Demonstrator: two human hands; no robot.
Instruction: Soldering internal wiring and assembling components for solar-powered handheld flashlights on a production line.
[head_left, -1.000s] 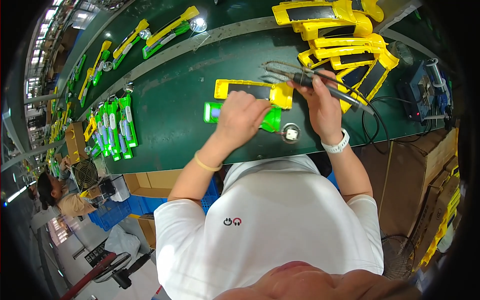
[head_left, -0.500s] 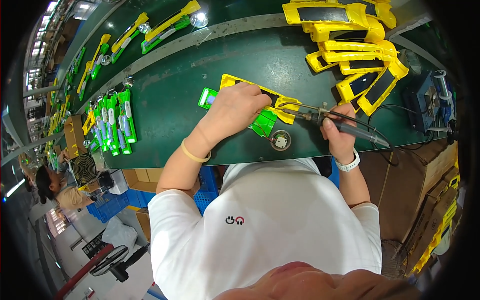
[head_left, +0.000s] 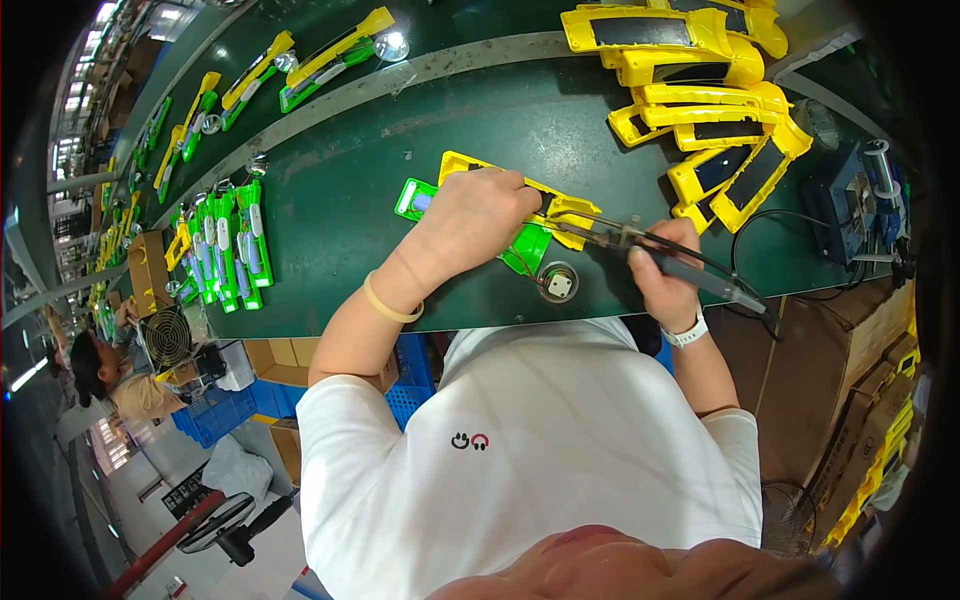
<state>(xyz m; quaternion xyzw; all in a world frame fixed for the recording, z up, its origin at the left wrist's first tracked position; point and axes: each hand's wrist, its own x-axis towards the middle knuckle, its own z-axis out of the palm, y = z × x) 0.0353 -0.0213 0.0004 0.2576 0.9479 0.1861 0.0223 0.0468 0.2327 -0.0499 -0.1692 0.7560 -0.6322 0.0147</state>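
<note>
My right hand (head_left: 668, 280) is wrapped round a soldering iron (head_left: 700, 277) with a thin metal tube alongside its barrel. The iron's front end points left, over the end of a yellow plastic casing half (head_left: 570, 208) and close to my left fingertips. My left hand (head_left: 478, 222) rests over that casing with its fingers pinched together; what they grip is hidden. Under this hand lies a green casing half (head_left: 527, 247), with a pale cylindrical cell (head_left: 421, 202) at its left end. A round clear lamp head (head_left: 558, 283) sits by the near table edge, a thin wire running from it towards the green half.
Yellow casings with dark panels (head_left: 752, 178) are piled at the back right. A blue soldering station (head_left: 838, 205) with a solder spool stands at the right. Several green halves (head_left: 228, 245) lie in a row on the left. Further casings (head_left: 335, 60) lie beyond a metal rail.
The soldering iron has shifted slightly left and its cable end has swung down, my right hand moving with it. My left hand stays at nearly the same place.
</note>
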